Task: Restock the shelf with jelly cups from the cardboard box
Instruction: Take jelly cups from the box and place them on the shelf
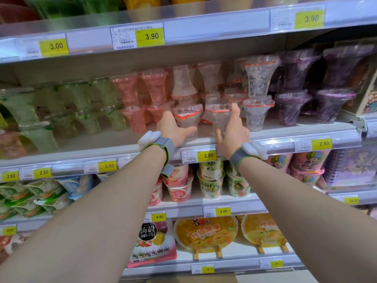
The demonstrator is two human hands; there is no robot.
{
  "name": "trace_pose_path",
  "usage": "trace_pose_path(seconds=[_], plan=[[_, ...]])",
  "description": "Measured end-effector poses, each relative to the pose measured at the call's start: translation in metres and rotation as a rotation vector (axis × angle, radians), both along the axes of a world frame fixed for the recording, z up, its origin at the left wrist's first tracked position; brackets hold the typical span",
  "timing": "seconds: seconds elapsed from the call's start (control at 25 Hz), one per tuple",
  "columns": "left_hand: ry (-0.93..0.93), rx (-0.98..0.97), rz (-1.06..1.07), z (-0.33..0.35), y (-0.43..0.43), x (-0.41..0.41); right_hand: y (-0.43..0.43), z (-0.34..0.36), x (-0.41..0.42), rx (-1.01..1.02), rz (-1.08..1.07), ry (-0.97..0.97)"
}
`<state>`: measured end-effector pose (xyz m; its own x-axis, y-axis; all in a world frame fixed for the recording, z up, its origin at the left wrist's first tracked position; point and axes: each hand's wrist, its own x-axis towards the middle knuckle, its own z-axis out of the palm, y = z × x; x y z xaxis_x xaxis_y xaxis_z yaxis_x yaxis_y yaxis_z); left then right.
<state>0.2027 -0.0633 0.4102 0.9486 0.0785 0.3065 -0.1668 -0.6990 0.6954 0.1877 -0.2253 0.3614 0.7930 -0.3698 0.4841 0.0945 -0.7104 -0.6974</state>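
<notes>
While both arms are stretched toward the middle shelf (91, 146), a clear red-rimmed jelly cup (186, 120) is gripped by the left hand (173, 127): the thumb is curled under the narrow base and the fingers are wrapped behind. A second clear jelly cup (217, 119) is held by the right hand (234, 129), with the thumb on the near side and the index finger raised along the rim. Both cups are kept upright at the shelf front, between pink cups (134, 119) and purple cups (293, 107). Contact with the shelf board cannot be told. Grey wristbands (164, 146) are worn.
</notes>
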Motion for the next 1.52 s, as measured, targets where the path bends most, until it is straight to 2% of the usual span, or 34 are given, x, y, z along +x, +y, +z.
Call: trace_pose_path(seconds=[0.16,0.44,0.8,1.36,1.52], plan=[[-0.007,-0.012,0.01,-0.007,-0.009,0.004,-0.001,-0.005,0.007,-0.13,-0.072,-0.071],[-0.035,0.02,0.073,-0.009,-0.013,0.009,0.001,-0.006,0.009,-0.077,-0.095,-0.136],[-0.039,0.051,0.083,-0.01,-0.014,0.008,0.002,-0.007,0.012,-0.061,-0.124,-0.106],[0.01,0.063,0.009,0.001,-0.005,-0.011,0.002,-0.008,0.008,-0.089,-0.124,-0.148],[0.02,0.08,-0.009,0.002,0.01,-0.024,0.007,-0.009,-0.006,-0.083,-0.137,-0.241]])
